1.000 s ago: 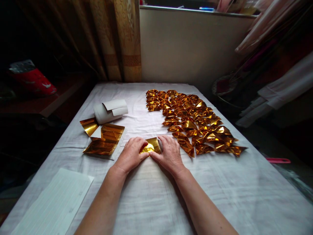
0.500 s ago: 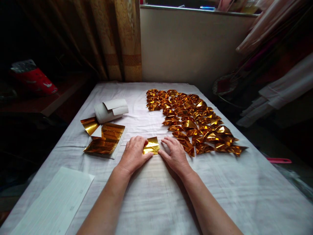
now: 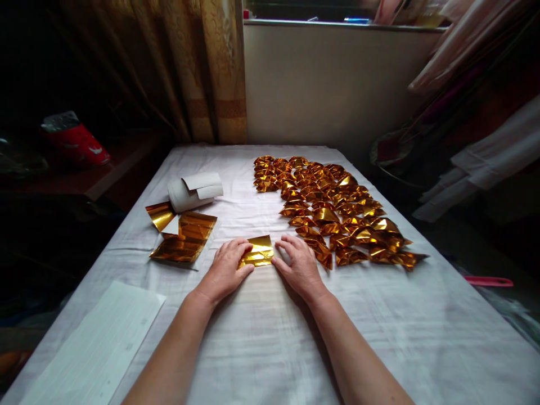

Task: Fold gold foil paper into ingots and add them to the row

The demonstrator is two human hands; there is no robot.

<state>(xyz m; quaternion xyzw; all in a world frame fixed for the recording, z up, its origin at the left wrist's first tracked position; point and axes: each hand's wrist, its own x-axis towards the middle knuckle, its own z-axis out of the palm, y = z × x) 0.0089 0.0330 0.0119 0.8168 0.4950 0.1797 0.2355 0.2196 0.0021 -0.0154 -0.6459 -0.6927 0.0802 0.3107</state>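
Light: dim overall; daylight is admitted from the window [image 3: 337, 11] at the top.
Glare: bright glints are thrown off the gold foil pieces [image 3: 333, 208].
Shadows: the left side is lost in darkness.
Distortion: edges are bowed by the wide lens.

A white cloth is covering the tabletop [image 3: 270, 349]. Behind it, a pale wall [image 3: 324, 84] is standing under a windowsill [image 3: 337, 22]; brown curtains [image 3: 211, 73] are hanging left of that wall, the room lying dim around.

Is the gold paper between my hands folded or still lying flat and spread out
Folded. The gold paper shows creases and overlapping flaps, smaller than the flat gold sheets; the left hand presses it, the right hand beside it.
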